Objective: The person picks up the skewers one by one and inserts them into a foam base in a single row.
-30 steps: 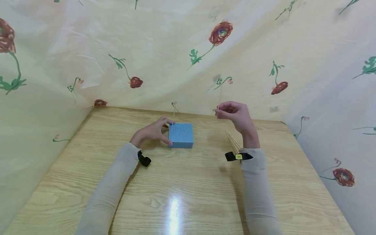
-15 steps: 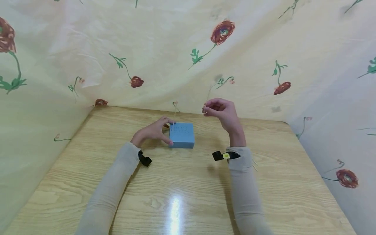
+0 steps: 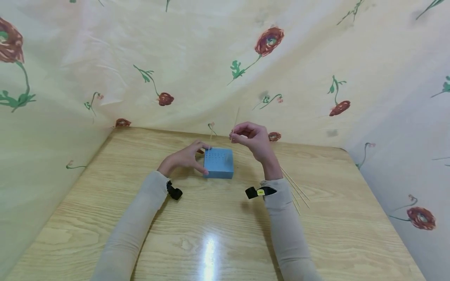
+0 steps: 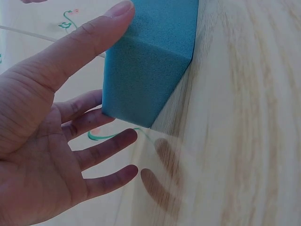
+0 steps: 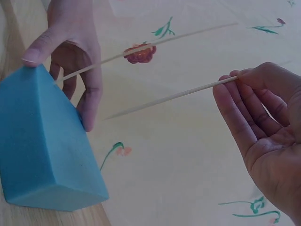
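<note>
A blue foam block [image 3: 218, 166] with rows of small holes in its top sits on the table. My left hand [image 3: 184, 157] holds its left side, thumb on the near edge and index finger at the far edge; the other fingers spread out in the left wrist view. One thin wooden skewer [image 5: 188, 34] stands in the block near that index finger. Above the block's right part, my right hand [image 3: 256, 142] pinches a second skewer [image 5: 178, 97] between thumb and fingers. Its pointed lower end is apart from the block.
Several loose skewers [image 3: 297, 185] lie on the wooden table [image 3: 183, 242], right of the block and partly behind the right forearm. A flowered cloth [image 3: 197, 58] hangs along the table's back and sides. Light glares on the near tabletop.
My right hand has moved left with its skewer, from right of the block to over its right part. The loose skewers show more beside the forearm. The left hand stays on the block.
</note>
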`<action>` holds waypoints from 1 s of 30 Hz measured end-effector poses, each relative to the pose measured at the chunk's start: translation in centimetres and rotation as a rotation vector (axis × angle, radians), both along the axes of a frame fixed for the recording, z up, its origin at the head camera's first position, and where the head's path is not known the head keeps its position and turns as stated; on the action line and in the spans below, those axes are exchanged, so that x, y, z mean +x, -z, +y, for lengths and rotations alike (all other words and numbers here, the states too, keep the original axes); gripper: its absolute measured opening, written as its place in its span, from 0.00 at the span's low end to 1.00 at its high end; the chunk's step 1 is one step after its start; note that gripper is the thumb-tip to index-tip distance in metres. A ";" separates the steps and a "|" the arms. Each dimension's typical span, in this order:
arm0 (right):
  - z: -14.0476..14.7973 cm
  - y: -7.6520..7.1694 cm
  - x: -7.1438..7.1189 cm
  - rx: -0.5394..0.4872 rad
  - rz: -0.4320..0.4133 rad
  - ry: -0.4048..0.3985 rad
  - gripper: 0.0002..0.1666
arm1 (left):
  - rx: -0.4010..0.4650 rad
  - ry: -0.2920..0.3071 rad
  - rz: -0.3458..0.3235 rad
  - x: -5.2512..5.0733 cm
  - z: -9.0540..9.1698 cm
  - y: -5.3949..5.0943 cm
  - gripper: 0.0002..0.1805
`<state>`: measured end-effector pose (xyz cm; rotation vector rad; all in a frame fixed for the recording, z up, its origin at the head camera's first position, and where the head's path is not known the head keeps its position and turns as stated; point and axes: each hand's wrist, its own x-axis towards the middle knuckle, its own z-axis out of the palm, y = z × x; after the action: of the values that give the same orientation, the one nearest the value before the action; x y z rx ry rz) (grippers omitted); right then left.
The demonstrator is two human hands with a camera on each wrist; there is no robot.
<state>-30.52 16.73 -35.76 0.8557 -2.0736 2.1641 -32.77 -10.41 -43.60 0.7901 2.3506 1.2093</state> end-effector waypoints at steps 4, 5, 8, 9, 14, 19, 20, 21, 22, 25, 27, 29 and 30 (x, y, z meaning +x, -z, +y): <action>-0.6 0.3 0.1 0.013 0.012 0.000 0.06 | 0.006 0.008 -0.001 0.0 0.0 0.1 0.53; -0.8 0.3 0.1 0.015 0.016 -0.001 0.06 | 0.006 0.010 0.001 0.0 0.0 0.1 0.53; -1.3 0.6 0.2 0.012 0.020 0.001 0.04 | -0.001 0.010 0.005 0.0 0.0 0.2 0.52; -1.4 0.7 0.2 0.010 0.023 0.000 0.04 | -0.003 0.011 0.006 0.0 0.0 0.2 0.52; -2.2 1.1 0.2 0.022 0.036 0.011 0.08 | -0.008 0.008 0.014 -0.1 0.0 0.3 0.52; -2.8 1.6 0.1 0.020 0.047 0.005 0.07 | 0.000 0.008 0.020 -0.1 0.0 0.3 0.51; -3.0 1.7 0.1 0.017 0.049 0.002 0.07 | 0.002 0.008 0.019 -0.1 -0.1 0.4 0.51; -3.1 1.8 0.1 0.017 0.054 0.002 0.07 | 0.003 0.009 0.018 -0.1 -0.1 0.3 0.51; -3.2 1.9 0.1 0.014 0.057 0.001 0.07 | 0.005 0.011 0.018 -0.1 -0.1 0.3 0.51; -3.4 2.2 0.1 0.018 0.068 0.009 0.06 | 0.009 0.017 0.023 0.0 -0.1 0.3 0.51; -3.6 2.4 0.1 0.021 0.070 0.013 0.07 | 0.014 0.019 0.025 0.0 -0.1 0.2 0.51; -3.8 2.5 0.1 0.027 0.070 0.017 0.07 | 0.014 0.020 0.027 0.0 -0.1 0.3 0.50; -3.8 2.6 0.1 0.030 0.068 0.018 0.08 | 0.015 0.021 0.027 0.0 -0.1 0.3 0.50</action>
<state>-30.41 12.90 -38.33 0.8965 -2.0781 2.0696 -32.74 -10.54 -43.91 0.8389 2.3514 1.2166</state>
